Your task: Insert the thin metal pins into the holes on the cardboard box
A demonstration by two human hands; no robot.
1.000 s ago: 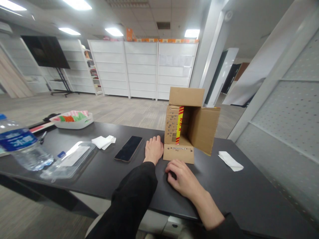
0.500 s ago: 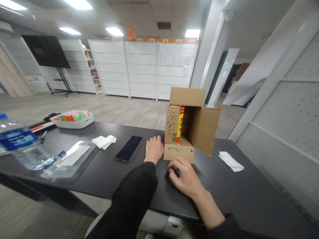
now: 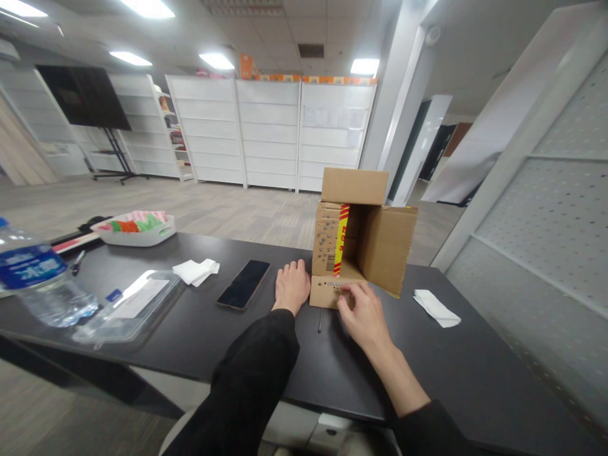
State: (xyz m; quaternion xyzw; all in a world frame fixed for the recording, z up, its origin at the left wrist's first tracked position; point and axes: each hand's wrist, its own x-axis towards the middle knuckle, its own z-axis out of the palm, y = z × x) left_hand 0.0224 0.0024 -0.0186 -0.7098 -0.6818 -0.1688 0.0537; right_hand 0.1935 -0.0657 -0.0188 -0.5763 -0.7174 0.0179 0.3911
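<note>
A brown cardboard box (image 3: 327,253) stands on its side with its opening toward me. Its lower flap (image 3: 327,299) lies on the dark table and carries a row of small holes and metallic dots. More dots stud the left flap beside red-and-yellow tape. My left hand (image 3: 292,285) rests palm down just left of the box, its fingers laid on the tabletop. Over the lower flap's right part is my right hand (image 3: 363,310), with thumb and index finger curled close together; anything between them is hidden. A thin metal rod (image 3: 320,322) lies in front of the flap.
A phone (image 3: 244,285), folded tissue (image 3: 196,272) and clear plastic case (image 3: 135,304) lie to the left. Beyond them are a water bottle (image 3: 40,278) and a white basket (image 3: 137,235). Another tissue (image 3: 436,308) lies right of the box, near a perforated partition (image 3: 536,266).
My right hand has moved forward and slightly right, from in front of the lower flap onto it. The thin metal rod now shows on the table. My left hand stays put.
</note>
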